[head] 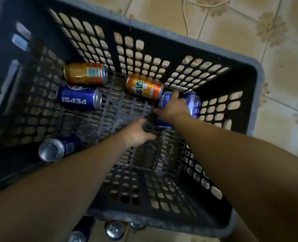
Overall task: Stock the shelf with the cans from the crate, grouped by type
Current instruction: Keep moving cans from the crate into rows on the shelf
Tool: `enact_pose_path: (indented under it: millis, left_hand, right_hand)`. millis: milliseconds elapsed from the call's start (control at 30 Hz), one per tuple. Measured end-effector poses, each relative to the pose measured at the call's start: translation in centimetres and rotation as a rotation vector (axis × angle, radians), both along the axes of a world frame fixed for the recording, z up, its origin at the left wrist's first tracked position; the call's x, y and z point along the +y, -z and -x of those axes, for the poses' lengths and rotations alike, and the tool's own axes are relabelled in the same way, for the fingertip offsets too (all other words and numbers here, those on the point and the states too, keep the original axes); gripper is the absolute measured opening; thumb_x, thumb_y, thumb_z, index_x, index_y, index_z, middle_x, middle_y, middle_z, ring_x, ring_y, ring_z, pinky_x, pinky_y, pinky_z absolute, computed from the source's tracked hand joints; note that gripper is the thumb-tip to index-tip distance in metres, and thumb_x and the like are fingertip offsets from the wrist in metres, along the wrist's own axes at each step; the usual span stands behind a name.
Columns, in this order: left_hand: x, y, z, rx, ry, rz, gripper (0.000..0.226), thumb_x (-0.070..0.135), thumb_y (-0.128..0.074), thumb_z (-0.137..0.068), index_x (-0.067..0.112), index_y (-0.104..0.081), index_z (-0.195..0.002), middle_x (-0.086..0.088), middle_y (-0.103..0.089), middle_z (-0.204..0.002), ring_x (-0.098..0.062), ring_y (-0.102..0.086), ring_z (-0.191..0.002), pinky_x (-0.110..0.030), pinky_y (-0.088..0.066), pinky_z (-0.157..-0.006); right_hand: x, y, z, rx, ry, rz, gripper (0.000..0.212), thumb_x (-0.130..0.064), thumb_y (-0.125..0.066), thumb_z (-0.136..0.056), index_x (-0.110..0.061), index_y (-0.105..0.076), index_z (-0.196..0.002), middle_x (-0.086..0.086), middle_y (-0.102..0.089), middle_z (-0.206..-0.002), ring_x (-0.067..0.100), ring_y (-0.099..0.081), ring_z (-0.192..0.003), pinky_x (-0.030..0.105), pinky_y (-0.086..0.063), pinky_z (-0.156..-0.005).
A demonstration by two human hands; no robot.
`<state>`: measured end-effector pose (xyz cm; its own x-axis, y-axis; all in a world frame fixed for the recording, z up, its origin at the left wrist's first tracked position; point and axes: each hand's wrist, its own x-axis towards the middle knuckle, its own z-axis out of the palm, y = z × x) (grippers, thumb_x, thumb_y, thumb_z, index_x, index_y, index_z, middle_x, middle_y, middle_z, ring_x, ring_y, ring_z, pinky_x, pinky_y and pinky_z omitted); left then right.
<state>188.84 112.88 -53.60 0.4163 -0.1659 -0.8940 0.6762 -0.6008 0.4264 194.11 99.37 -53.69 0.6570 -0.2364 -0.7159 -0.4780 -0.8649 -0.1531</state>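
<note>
Looking straight down into the crate (pixel 259 79), the dark grey plastic kind with holes all over the walls and bottom, which sits on a beige patterned tile floor (pixel 249 37). There are a bunch of cans lying on their sides down in it. One orange can (pixel 85 73) is off at the far left, and the Pepsi can (pixel 79 98) is just beside it on the near side, pretty much touching. A second orange can with white lettering (pixel 144 86) lies near the middle of the far wall. Right next to that, tucked into the far right corner, is a cluster of blue cans (pixel 194 104). I think it's two of them packed together, but I honestly can't sort out where one ends. Both hands are down in the crate. The right hand (pixel 173 106) is laid over that blue cluster with the thumb sticking out to the left. It's on the cans for sure, but I can't tell if the fingers have actually closed round one. The left hand (pixel 137 132) hangs over the bare crate bottom near the middle, fingers loosely spread, with nothing in it. Another blue can (pixel 57 148) lies at the near left of the crate with its silver end pointing up at me, just beside the left forearm. Outside the crate, past its near rim, I can see a few more cans on the floor (pixel 115 230), mostly just their silver tops, and they're blurry.
</note>
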Motion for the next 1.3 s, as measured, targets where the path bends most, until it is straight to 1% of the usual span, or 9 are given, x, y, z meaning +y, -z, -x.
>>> enact_pose_path:
  millis: [133, 300, 467, 633, 733, 833, 967, 1100, 1300]
  left_hand:
    - [1.0, -0.4, 1.3, -0.013, -0.066, -0.027, 0.081, 0.032, -0.073, -0.081, 0.018, -0.028, -0.148, -0.004, -0.037, -0.15, -0.023, -0.044, -0.131, -0.029, -0.039, -0.1]
    - [2.5, -5.6, 2.6, -0.071, -0.25, 0.131, 0.081, 0.023, -0.076, -0.078, 0.013, -0.03, -0.145, 0.0, -0.046, -0.14, -0.02, -0.049, -0.125, -0.04, -0.038, -0.108]
    - [4.9, -15.9, 4.3, -0.275, -0.445, 0.219, 0.065, 0.017, -0.077, -0.076, 0.025, -0.043, -0.131, -0.002, -0.053, -0.131, -0.022, -0.054, -0.117, -0.048, -0.044, -0.102]
    - [9.9, -27.8, 6.8, -0.522, -0.633, 0.325, 0.041, 0.0, -0.069, -0.078, 0.024, -0.054, -0.108, -0.009, -0.059, -0.114, -0.024, -0.061, -0.093, -0.043, -0.054, -0.074]
    - [12.9, -35.6, 9.2, -0.616, -0.638, 0.37, 0.034, 0.011, -0.073, -0.075, 0.023, -0.058, -0.102, -0.01, -0.061, -0.11, -0.025, -0.063, -0.09, -0.049, -0.054, -0.081]
    - [15.3, -42.7, 12.5, -0.782, -0.595, 0.37, 0.051, 0.027, -0.08, -0.06, 0.029, -0.057, -0.106, -0.003, -0.065, -0.107, -0.017, -0.065, -0.092, -0.037, -0.056, -0.081]
    - [18.3, -50.6, 17.3, -0.998, -0.621, 0.322, 0.059, 0.0, -0.081, -0.066, 0.03, -0.051, -0.107, 0.003, -0.063, -0.105, -0.008, -0.064, -0.088, -0.024, -0.055, -0.074]
    - [22.1, -57.1, 22.3, -1.202, -0.619, 0.089, 0.069, 0.019, -0.085, -0.055, 0.028, -0.05, -0.113, 0.004, -0.062, -0.111, -0.016, -0.063, -0.099, -0.035, -0.053, -0.085]
    - [26.1, -61.4, 29.4, -1.367, -0.67, -0.06, 0.078, 0.016, -0.083, -0.067, 0.025, -0.036, -0.129, 0.003, -0.055, -0.124, -0.014, -0.058, -0.108, -0.027, -0.047, -0.088]
  right_hand:
    - [-0.5, -1.0, 0.6, -0.06, 0.032, -0.056, 0.088, -0.039, -0.074, -0.078, -0.014, -0.019, -0.141, 0.015, -0.055, -0.128, 0.036, -0.056, -0.115, 0.037, -0.044, -0.09]
    - [0.0, -6.6, 3.8, -0.187, 0.374, -0.361, 0.095, -0.037, -0.082, -0.065, -0.021, -0.028, -0.142, 0.007, -0.056, -0.125, 0.028, -0.059, -0.106, 0.042, -0.052, -0.092]
    - [3.0, -17.0, 6.6, -0.28, 0.598, -0.731, 0.084, -0.018, -0.082, -0.069, -0.018, -0.035, -0.138, 0.003, -0.058, -0.116, 0.022, -0.062, -0.1, 0.038, -0.057, -0.077]
    - [6.6, -28.7, 10.2, -0.337, 0.722, -1.045, 0.027, -0.018, -0.064, -0.09, -0.012, -0.05, -0.113, 0.013, -0.061, -0.108, 0.023, -0.062, -0.085, 0.033, -0.054, -0.065]
    - [8.7, -35.3, 12.6, -0.303, 0.723, -1.17, 0.026, -0.016, -0.053, -0.093, -0.013, -0.05, -0.119, 0.012, -0.057, -0.109, 0.022, -0.059, -0.087, 0.027, -0.05, -0.055]
    - [11.8, -40.6, 15.5, -0.134, 0.702, -1.33, 0.027, -0.029, -0.045, -0.095, -0.012, -0.06, -0.109, 0.009, -0.065, -0.092, 0.018, -0.06, -0.073, 0.025, -0.049, -0.052]
    - [16.3, -46.9, 18.7, -0.071, 0.462, -1.386, 0.039, -0.043, -0.044, -0.093, -0.014, -0.065, -0.105, 0.011, -0.066, -0.09, 0.021, -0.059, -0.074, 0.032, -0.047, -0.062]
    - [19.9, -54.3, 21.3, -0.413, -0.036, -1.169, 0.055, -0.057, -0.054, -0.075, -0.026, -0.063, -0.119, 0.002, -0.064, -0.12, 0.02, -0.06, -0.107, 0.042, -0.048, -0.093]
    - [25.8, -63.3, 26.3, -0.611, -0.597, -1.173, 0.061, -0.023, -0.078, -0.078, -0.025, -0.05, -0.132, -0.002, -0.063, -0.119, 0.014, -0.063, -0.107, 0.036, -0.054, -0.09]
